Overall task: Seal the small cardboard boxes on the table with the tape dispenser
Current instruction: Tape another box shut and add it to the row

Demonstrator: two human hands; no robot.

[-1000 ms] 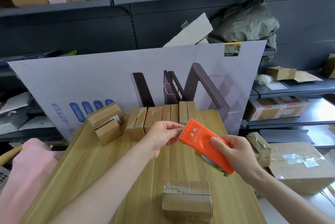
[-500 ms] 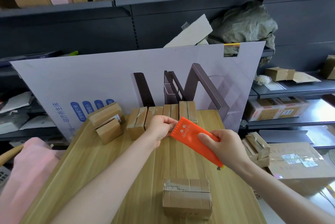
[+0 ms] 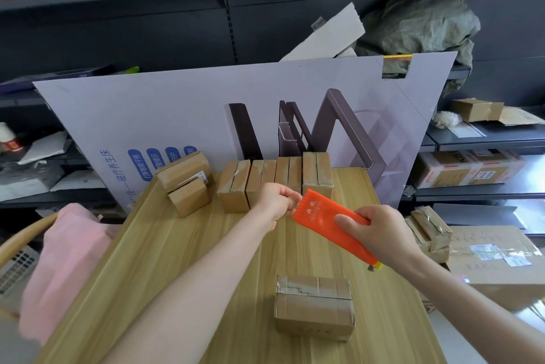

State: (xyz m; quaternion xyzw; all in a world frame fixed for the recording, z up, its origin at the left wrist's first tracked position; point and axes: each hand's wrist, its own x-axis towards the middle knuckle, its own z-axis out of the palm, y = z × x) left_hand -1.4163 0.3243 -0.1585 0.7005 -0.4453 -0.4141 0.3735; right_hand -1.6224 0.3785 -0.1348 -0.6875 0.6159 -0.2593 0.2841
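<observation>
Since the earlier frame, the tape dispenser and both hands are shifted slightly toward the back row of boxes.
The dispenser is gripped by the right hand above the table, its front edge pinched by the left hand; no tape strand can be made out. The near box is crossed by tape and judged sealed; the row is judged still to be done.
</observation>
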